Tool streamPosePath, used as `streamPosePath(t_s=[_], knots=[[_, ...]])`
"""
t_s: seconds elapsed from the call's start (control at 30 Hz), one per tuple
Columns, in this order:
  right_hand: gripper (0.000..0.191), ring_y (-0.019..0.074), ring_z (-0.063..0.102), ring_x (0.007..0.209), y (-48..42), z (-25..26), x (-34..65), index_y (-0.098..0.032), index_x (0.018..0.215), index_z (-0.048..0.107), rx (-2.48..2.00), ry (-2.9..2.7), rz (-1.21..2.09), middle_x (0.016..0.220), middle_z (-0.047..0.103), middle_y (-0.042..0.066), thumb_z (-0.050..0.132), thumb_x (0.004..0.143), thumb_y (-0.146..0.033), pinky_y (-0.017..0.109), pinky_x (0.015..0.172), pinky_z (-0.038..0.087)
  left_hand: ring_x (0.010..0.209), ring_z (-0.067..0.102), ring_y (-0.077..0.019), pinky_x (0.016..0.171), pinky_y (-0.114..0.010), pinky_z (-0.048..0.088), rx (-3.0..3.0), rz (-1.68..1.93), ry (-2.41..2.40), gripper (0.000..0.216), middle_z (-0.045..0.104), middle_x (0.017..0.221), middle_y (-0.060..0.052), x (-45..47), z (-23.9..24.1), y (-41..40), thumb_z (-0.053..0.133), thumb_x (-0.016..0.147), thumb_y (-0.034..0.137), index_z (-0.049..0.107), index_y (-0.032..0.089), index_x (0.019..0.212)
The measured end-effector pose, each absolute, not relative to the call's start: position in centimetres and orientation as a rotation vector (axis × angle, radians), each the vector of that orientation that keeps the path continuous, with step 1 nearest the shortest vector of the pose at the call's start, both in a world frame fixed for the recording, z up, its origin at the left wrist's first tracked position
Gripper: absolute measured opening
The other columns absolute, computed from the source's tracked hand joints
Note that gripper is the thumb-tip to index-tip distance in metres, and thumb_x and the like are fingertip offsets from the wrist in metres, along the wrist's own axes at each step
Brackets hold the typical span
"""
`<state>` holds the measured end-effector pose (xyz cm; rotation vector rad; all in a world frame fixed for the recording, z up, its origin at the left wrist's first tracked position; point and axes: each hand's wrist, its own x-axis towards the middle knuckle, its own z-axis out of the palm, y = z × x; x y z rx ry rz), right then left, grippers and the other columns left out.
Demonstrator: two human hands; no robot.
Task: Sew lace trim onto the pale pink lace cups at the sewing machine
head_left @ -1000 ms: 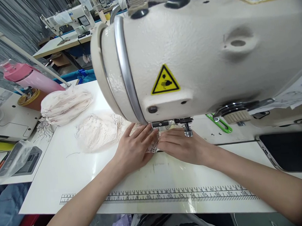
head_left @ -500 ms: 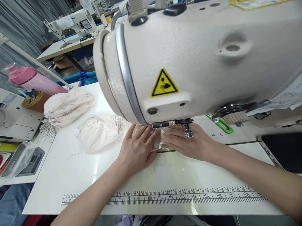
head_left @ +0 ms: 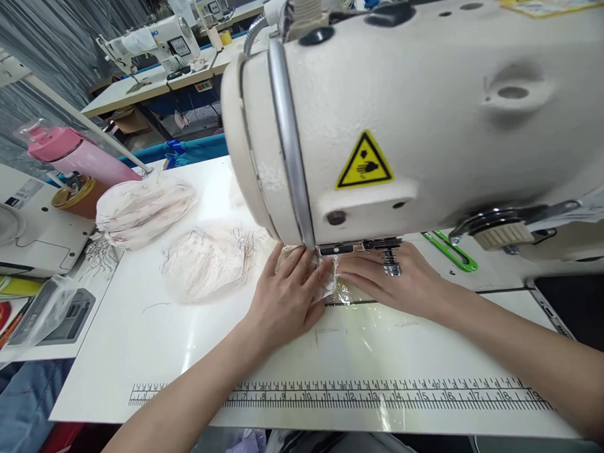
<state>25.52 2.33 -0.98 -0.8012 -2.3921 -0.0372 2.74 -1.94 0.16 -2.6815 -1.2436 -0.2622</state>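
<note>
A cream sewing machine head [head_left: 427,107] fills the upper right of the head view. Under its needle end lies a small piece of white lace fabric [head_left: 329,285]. My left hand [head_left: 285,297] rests flat on the table with fingers stretched out, pressing the fabric from the left. My right hand [head_left: 389,283] lies flat on the fabric's right side, fingers pointing left toward the presser foot [head_left: 391,266]. The needle itself is hidden by the machine head.
Two heaps of white lace pieces [head_left: 206,264] [head_left: 144,207] lie left on the white table [head_left: 151,326], which has a printed ruler [head_left: 339,395] along its front. A pink bottle [head_left: 76,156], green snips [head_left: 450,250] and a dark tablet [head_left: 580,304] stand around.
Both hands and the fabric have crept a little farther under the machine head. The camera has shifted, so everything sits more to the right.
</note>
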Motion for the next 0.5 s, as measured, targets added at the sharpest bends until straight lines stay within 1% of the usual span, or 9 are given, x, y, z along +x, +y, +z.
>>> streamPosePath(t_s=[0.03,0.1,0.17,0.23,0.33,0.43,0.5], knots=[[0.013,0.0136,0.066,0.069,2.4,-0.9,25.5,-0.022,0.098,0.067,-0.767,-2.391,-0.066,0.085,0.075,0.001,0.054,0.096,-0.026,0.027,0.061,0.049,0.130,0.054,-0.0293,0.115,-0.056,0.033,-2.681,-0.316,-1.200,0.045,0.060,0.137,-0.011,2.7,0.1,-2.0,0.050,0.094,0.029,0.052,0.018,0.138],[0.011,0.0110,0.066,0.069,2.3,-0.6,25.4,-0.021,0.096,0.067,-0.683,-2.384,-0.118,0.091,0.075,-0.001,0.056,0.095,-0.022,0.025,0.062,0.050,0.129,0.056,-0.0239,0.117,-0.049,0.036,-2.690,-0.424,-1.095,0.035,0.062,0.136,-0.008,2.7,0.0,-2.0,0.048,0.095,0.020,0.059,0.018,0.129],[0.011,0.0094,0.067,0.073,2.1,-0.2,25.1,-0.020,0.093,0.067,-0.619,-2.376,-0.161,0.093,0.076,-0.002,0.057,0.094,-0.017,0.025,0.063,0.048,0.127,0.058,-0.0201,0.114,-0.041,0.042,-2.703,-0.490,-1.024,0.029,0.065,0.132,-0.007,2.7,-0.1,-2.0,0.046,0.096,0.014,0.063,0.016,0.119],[0.012,0.0097,0.068,0.076,1.8,0.1,24.8,-0.020,0.091,0.068,-0.624,-2.385,-0.231,0.092,0.076,-0.002,0.057,0.094,-0.017,0.026,0.062,0.045,0.124,0.061,-0.0192,0.110,-0.036,0.048,-2.712,-0.506,-1.012,0.026,0.067,0.128,-0.008,2.7,-0.2,-2.0,0.045,0.097,0.011,0.065,0.014,0.112],[0.014,0.0111,0.067,0.079,1.4,0.1,24.3,-0.021,0.092,0.069,-0.686,-2.413,-0.255,0.092,0.076,-0.002,0.055,0.096,-0.018,0.028,0.065,0.044,0.119,0.064,-0.0195,0.109,-0.036,0.049,-2.696,-0.531,-1.036,0.024,0.069,0.124,-0.010,2.6,-0.3,-1.9,0.043,0.098,0.010,0.065,0.011,0.106],[0.019,0.0127,0.067,0.088,1.4,-0.2,23.8,-0.021,0.093,0.069,-0.662,-2.462,-0.163,0.093,0.074,0.000,0.051,0.097,-0.016,0.027,0.072,0.049,0.118,0.065,-0.0197,0.110,-0.036,0.048,-2.688,-0.553,-1.068,0.022,0.070,0.123,-0.011,2.3,-0.5,-1.8,0.044,0.098,0.009,0.065,0.010,0.105],[0.022,0.0136,0.066,0.090,1.6,-0.4,23.5,-0.020,0.092,0.069,-0.649,-2.508,-0.076,0.093,0.073,0.002,0.048,0.098,-0.015,0.027,0.073,0.052,0.118,0.065,-0.0196,0.110,-0.036,0.049,-2.688,-0.556,-1.105,0.022,0.069,0.124,-0.011,2.1,-0.6,-1.7,0.045,0.098,0.010,0.065,0.011,0.105]])
